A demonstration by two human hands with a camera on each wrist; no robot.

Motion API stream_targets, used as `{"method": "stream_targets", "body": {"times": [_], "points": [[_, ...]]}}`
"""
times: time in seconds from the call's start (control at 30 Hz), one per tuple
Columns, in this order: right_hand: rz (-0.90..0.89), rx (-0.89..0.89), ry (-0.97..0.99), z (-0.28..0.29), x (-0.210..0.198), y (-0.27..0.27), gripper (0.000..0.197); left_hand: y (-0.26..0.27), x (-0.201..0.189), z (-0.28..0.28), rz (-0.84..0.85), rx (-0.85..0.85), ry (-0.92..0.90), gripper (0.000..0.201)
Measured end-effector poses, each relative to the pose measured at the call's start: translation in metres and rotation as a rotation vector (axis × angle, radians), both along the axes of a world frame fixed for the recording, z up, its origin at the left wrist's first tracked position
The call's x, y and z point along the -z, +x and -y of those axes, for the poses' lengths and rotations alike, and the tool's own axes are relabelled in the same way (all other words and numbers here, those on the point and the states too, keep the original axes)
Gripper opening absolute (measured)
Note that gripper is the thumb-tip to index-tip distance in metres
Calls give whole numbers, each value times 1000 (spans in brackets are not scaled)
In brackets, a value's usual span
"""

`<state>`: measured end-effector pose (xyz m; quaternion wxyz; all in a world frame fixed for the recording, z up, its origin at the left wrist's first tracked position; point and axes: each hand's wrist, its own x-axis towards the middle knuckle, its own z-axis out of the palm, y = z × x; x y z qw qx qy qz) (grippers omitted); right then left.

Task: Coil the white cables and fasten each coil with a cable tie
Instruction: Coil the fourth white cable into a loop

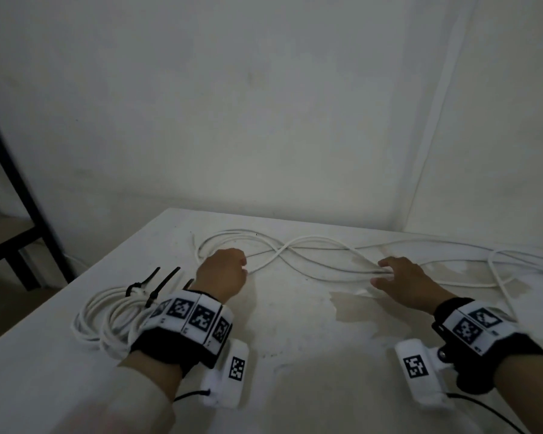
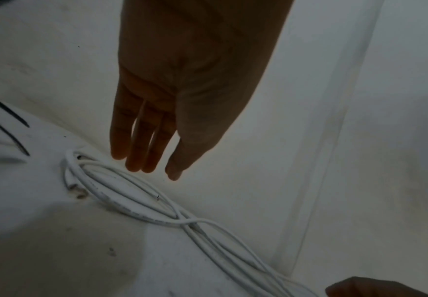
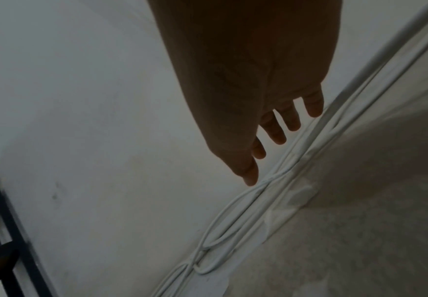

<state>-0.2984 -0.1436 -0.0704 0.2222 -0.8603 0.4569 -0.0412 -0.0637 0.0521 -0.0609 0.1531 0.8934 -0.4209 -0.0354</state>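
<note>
A loose white cable (image 1: 298, 249) lies in long crossing loops on the far part of the white table (image 1: 295, 371). My left hand (image 1: 224, 272) hovers over its left loop, fingers straight and holding nothing. The left wrist view shows that hand (image 2: 146, 166) just above the cable (image 2: 136, 193) and its plug end (image 2: 76, 191). My right hand (image 1: 389, 274) rests flat by the bundled strands, fingertips at the cable. In the right wrist view its fingers (image 3: 278, 138) are straight beside the strands (image 3: 233, 221). At the left, a second coil (image 1: 101, 321) is bound with black cable ties (image 1: 152, 291).
More loose cable (image 1: 498, 267) trails toward the table's right edge. A black shelf frame (image 1: 19, 195) stands left of the table. Walls close the far and right sides. The tabletop has a peeling, stained patch (image 1: 357, 308) near my right hand.
</note>
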Motion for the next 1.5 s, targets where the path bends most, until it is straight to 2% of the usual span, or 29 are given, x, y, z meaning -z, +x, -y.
{"method": "stream_targets", "body": {"times": [0.17,0.3,0.5,0.6,0.77,0.93,1.03,1.13,1.2,1.3,1.37,1.43,1.5], "points": [[-136,-35,-29,12,8,-5,46,10,12,38,-31,-32,224,35],[-117,-27,-52,21,16,-9,43,15,28,53,68,-86,363,34],[-42,-5,-86,32,19,-16,35,14,32,62,234,-132,425,30],[-68,-14,-195,31,13,-17,30,4,31,68,277,-111,420,32],[-165,-2,-342,25,-2,-24,32,-7,27,73,339,-14,221,29],[-138,31,-424,23,-19,-42,32,-13,16,70,279,116,-134,33],[-213,5,-435,21,-24,-48,43,-29,5,66,177,200,-328,33],[-226,22,-404,14,-29,-48,63,-49,-9,62,179,253,-478,38],[-150,26,-465,6,-36,-47,73,-62,-19,59,202,285,-581,48],[113,-97,-567,-9,-53,-42,77,-77,-34,56,348,382,-710,49],[208,-173,-606,-18,-65,-35,77,-86,-43,55,441,452,-767,45],[281,-226,-669,-24,-75,-27,73,-95,-52,56,503,517,-797,38],[346,-262,-787,-31,-84,-22,58,-105,-57,54,550,578,-796,34]]}}
